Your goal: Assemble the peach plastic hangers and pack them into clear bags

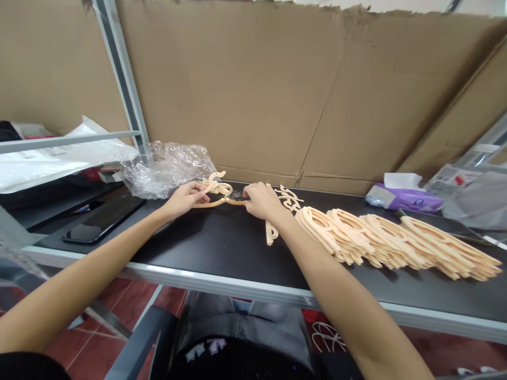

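Observation:
Between my hands, a beige plastic clothes hanger (227, 200) lies low over the black table. My left hand (185, 200) is closed on its left arm, the fingers near a curved beige hook piece (215, 182). My right hand (262, 201) pinches the hanger's right end, and its fingertips partly hide that end. More beige pieces lie behind the left fingers. Just right of my right hand are several loose hook-shaped pieces (291, 199), and another beige piece (270, 233) sticks out under the wrist.
Fanned stacks of beige hanger parts (356, 237) cover the table's right side. Behind them stands a purple tissue pack (407, 196). Crumpled clear plastic (170, 166) and a black phone-like slab (103, 216) are at left. A cardboard wall (237, 95) closes off the back.

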`<state>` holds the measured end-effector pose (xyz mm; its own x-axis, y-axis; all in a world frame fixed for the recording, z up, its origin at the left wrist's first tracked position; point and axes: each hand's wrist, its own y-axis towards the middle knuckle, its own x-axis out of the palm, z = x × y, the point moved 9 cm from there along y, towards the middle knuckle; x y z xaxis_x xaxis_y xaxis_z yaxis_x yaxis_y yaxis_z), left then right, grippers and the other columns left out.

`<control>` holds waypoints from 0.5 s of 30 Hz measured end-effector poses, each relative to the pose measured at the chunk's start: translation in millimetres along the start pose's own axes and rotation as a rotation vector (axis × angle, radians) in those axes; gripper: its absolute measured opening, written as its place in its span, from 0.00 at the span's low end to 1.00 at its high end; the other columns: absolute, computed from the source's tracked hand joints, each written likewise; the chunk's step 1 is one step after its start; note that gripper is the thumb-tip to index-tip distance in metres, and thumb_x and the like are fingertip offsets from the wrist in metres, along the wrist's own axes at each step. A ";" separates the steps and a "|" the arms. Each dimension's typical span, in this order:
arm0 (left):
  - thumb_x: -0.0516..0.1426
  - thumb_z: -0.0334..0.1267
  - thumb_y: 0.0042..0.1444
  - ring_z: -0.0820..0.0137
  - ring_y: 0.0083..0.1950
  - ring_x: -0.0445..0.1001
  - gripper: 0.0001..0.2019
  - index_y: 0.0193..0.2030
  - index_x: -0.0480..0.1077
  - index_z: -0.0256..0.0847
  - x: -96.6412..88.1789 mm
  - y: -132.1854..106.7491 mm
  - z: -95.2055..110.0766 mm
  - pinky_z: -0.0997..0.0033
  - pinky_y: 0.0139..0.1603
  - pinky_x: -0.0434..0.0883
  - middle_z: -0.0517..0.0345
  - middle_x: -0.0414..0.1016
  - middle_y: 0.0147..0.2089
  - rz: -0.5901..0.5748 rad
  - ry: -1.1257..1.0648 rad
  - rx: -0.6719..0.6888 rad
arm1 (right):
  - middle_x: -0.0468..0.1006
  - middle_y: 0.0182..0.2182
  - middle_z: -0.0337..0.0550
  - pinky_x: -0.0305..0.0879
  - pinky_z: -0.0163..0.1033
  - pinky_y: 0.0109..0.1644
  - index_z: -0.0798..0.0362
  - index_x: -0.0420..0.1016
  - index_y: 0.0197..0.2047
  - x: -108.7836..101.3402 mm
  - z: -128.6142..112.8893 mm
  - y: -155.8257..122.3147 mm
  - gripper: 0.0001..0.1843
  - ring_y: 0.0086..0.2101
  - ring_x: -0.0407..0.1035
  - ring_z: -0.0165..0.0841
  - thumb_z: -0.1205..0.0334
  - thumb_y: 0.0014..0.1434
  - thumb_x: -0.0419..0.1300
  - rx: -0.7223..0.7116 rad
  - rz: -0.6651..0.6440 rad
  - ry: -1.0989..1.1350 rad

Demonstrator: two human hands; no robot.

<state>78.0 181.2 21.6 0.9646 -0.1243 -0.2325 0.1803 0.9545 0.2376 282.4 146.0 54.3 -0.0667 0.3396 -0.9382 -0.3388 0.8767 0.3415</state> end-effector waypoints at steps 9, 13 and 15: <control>0.64 0.38 0.55 0.65 0.35 0.81 0.10 0.38 0.66 0.39 9.8 -3.9 0.6 0.62 0.45 0.75 0.56 0.81 0.30 0.001 0.031 -0.001 | 0.82 0.44 0.57 0.66 0.45 0.47 0.54 0.82 0.43 -12.6 -19.9 -7.8 0.13 0.47 0.76 0.46 0.62 0.63 0.56 0.107 -0.096 0.007; 0.64 0.36 0.55 0.65 0.34 0.81 0.10 0.38 0.66 0.39 10.8 -4.3 0.1 0.62 0.44 0.75 0.56 0.81 0.30 -0.005 0.005 -0.012 | 0.83 0.40 0.49 0.64 0.41 0.39 0.50 0.82 0.37 -3.3 -27.4 -12.4 0.07 0.41 0.76 0.43 0.62 0.54 0.64 -0.001 -0.260 0.112; 0.64 0.34 0.56 0.66 0.33 0.81 0.10 0.38 0.66 0.39 10.5 -4.7 0.2 0.62 0.44 0.75 0.56 0.80 0.29 0.000 -0.010 -0.022 | 0.82 0.36 0.46 0.61 0.39 0.35 0.49 0.82 0.34 2.2 -32.4 -15.6 0.06 0.37 0.75 0.40 0.57 0.53 0.67 -0.047 -0.348 0.178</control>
<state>87.2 175.4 18.3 0.9665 -0.1267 -0.2232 0.1760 0.9601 0.2171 257.1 122.1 45.1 -0.1009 -0.0435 -0.9939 -0.4126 0.9109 0.0020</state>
